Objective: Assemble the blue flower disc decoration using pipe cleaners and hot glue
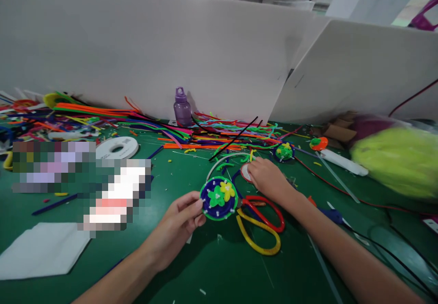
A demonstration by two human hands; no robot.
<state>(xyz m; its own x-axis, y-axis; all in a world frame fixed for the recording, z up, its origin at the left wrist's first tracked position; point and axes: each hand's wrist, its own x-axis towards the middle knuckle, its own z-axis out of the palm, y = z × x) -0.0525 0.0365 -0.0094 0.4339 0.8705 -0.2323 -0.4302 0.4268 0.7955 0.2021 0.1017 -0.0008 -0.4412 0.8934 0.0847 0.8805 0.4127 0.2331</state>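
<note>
My left hand (178, 226) pinches the edge of a round craft disc (219, 198): dark blue, ringed in green, with a green and a yellow pipe-cleaner flower and white beads on it. It is held just above the green table (212, 272). My right hand (268, 178) lies a little to the right and behind, fingers curled on a small round white and red piece (245, 172) that rests on the table. Red and yellow scissors (262, 224) lie under my right wrist.
A heap of coloured pipe cleaners (143, 124) runs along the white partition (153, 53). A purple bottle (182, 108), a white tape roll (117, 147), a second flower disc (284, 151), a glue gun (337, 158), yellow-green fluff (398, 158), white paper (44, 249) and cables (393, 249) surround the work spot.
</note>
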